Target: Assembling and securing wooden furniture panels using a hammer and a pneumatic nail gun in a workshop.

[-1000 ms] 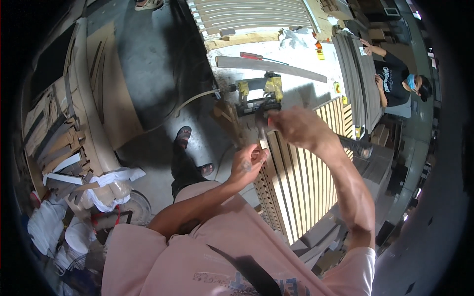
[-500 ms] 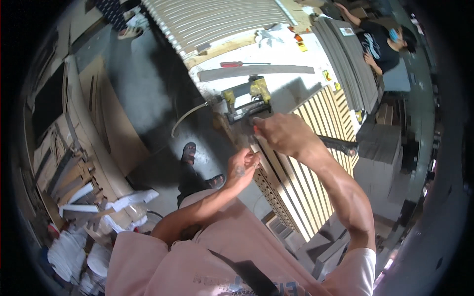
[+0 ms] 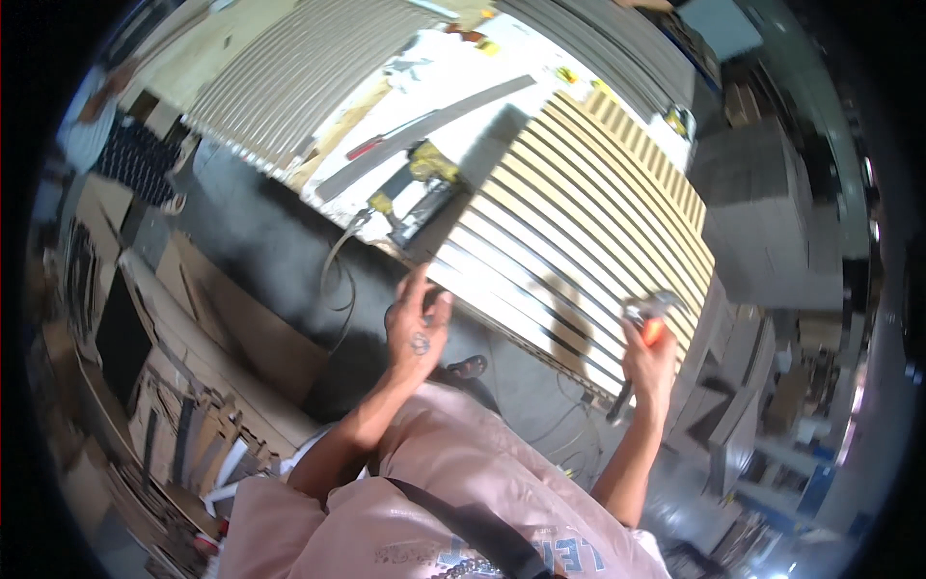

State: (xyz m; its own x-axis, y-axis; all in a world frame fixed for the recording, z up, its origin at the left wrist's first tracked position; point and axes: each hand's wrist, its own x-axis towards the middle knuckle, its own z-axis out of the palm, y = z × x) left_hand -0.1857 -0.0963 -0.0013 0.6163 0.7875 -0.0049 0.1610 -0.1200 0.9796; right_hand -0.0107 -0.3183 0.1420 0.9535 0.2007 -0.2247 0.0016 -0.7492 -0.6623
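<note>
Wooden slat panel (image 3: 579, 232) lies ahead on the bench, the nail gun (image 3: 415, 198) resting at its near corner. Right hand (image 3: 648, 359) clenches a hammer (image 3: 644, 323); left hand (image 3: 417, 326) pinches something small at the panel's edge. Judging by this, fastening is underway, and careful aim comes next.

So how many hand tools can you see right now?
2: a yellow and black nail gun lying at the slatted panel's near edge, and a hammer in the right hand. Others may be hidden.

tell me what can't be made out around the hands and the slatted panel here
- Head view: the tool in the right hand is motion-blurred, so its kind is unclear.
- Left hand: fingers curled, contents hidden.
- Slatted panel: near edge behind the left hand.
- Nail gun: tip hidden by a dark strip.
</note>
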